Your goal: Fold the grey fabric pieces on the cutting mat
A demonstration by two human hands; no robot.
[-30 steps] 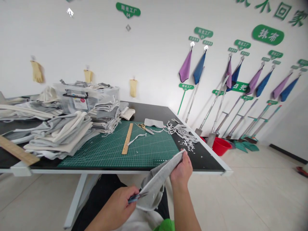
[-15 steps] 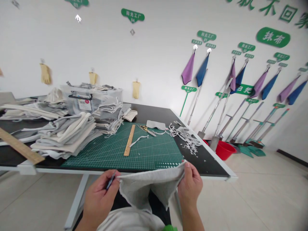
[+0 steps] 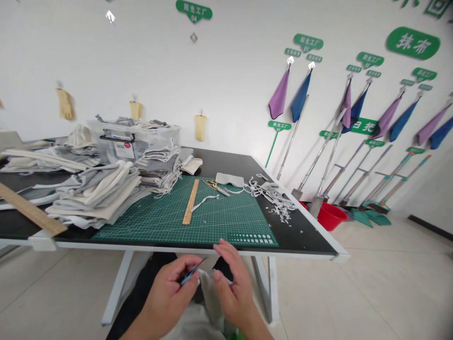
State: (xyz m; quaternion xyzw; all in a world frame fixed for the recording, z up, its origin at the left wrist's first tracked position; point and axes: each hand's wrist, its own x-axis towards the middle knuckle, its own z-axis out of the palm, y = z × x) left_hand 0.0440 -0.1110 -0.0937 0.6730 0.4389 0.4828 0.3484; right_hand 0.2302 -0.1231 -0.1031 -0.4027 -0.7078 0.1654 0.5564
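Observation:
My left hand is closed round a small dark tool with a thin tip, and its fingertips also pinch an edge of the light grey cloth. Close by on the right, my right hand has its fingers apart, with the thumb against the cloth. The cloth hangs bunched between both hands, below the front edge of the table; its lower part is partly hidden by my hands.
On the green cutting mat lie a wooden ruler, gold-handled scissors and a strip. Cloth stacks and a clear bin stand left. Scraps lie right. Another ruler overhangs the table's front edge.
My hands have come together from wide apart, so the stretched cloth is now bunched and hangs lower. The fingers of my right hand have spread from their pinch on its corner.

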